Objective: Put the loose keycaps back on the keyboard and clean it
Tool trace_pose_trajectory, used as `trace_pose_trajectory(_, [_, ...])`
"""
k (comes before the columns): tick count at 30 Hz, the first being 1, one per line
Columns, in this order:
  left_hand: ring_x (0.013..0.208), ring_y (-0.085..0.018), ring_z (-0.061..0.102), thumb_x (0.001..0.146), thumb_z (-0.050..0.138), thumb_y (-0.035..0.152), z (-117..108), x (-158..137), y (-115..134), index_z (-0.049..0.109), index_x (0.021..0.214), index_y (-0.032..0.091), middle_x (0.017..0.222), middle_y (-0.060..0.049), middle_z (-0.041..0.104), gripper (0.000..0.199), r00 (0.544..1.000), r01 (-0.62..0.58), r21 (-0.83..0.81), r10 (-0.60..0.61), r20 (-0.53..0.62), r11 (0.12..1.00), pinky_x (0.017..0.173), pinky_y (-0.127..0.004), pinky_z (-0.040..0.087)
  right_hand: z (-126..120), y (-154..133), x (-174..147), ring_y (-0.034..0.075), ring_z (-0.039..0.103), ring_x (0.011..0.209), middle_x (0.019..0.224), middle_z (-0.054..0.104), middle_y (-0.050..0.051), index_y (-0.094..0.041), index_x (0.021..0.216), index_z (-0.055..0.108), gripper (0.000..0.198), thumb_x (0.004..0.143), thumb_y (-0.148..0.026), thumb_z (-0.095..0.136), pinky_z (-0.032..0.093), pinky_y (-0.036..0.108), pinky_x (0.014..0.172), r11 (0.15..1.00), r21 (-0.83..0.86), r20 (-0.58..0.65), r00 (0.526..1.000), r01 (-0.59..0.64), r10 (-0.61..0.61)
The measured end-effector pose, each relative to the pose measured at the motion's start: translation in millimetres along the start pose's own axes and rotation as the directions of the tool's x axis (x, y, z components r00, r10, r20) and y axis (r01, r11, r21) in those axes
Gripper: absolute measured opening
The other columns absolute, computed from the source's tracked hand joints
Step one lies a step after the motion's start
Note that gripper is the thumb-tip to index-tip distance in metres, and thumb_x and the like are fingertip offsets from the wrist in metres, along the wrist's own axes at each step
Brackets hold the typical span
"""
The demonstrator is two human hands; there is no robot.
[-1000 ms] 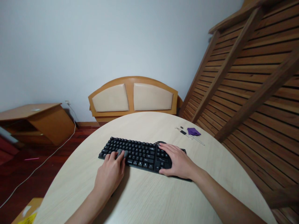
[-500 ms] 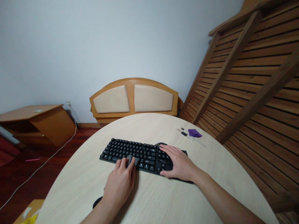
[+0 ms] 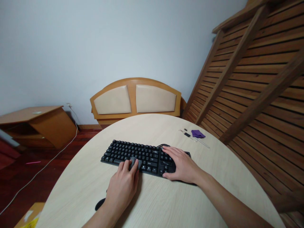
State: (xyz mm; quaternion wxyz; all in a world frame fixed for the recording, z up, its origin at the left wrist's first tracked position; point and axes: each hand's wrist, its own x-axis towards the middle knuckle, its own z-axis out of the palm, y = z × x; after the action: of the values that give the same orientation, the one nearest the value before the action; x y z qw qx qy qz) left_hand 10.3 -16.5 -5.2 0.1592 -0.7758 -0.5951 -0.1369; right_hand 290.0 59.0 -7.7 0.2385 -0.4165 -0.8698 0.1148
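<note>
A black keyboard [image 3: 136, 153] lies across the middle of the round table, its right end partly hidden by my right hand. My left hand [image 3: 124, 180] is closed on a small grey piece that looks like a cloth [image 3: 135, 162] and presses it on the keys along the near edge. Spanning the number-pad end, my right hand [image 3: 181, 166] grips the keyboard, thumb at the near edge and fingers toward the far edge. A dark rounded object [image 3: 99, 204] lies behind my left wrist, mostly covered, so its kind is unclear.
On the pale round table [image 3: 161, 204], a purple cloth [image 3: 198, 134] lies at the far right beside thin white sticks [image 3: 201, 144] and a small black piece [image 3: 187, 135]. A headboard [image 3: 133, 98] stands behind the table, and a slatted wooden frame [image 3: 256, 95] leans at right.
Hardly anything differs. The grey cloth and my left fingers have shifted very slightly right along the keys; my right hand stays in place on the keyboard.
</note>
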Motion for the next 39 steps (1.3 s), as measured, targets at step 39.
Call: trace_pose_trajectory(39, [0.109,-0.026,0.058,0.099,0.048,0.024,-16,15,4,0.062,0.132,0.021,0.121,-0.012,0.062,0.036,0.998,-0.031,-0.24,0.015,-0.067,0.97,0.078,-0.038,0.061,-5,28,-13,0.028,0.069,0.104,0.104,0.077,0.006,-0.024,0.097,0.076,0.041,0.1,-0.05,0.044,0.051,0.045,0.097,0.881,0.415,-0.292,0.884,-0.227,0.365])
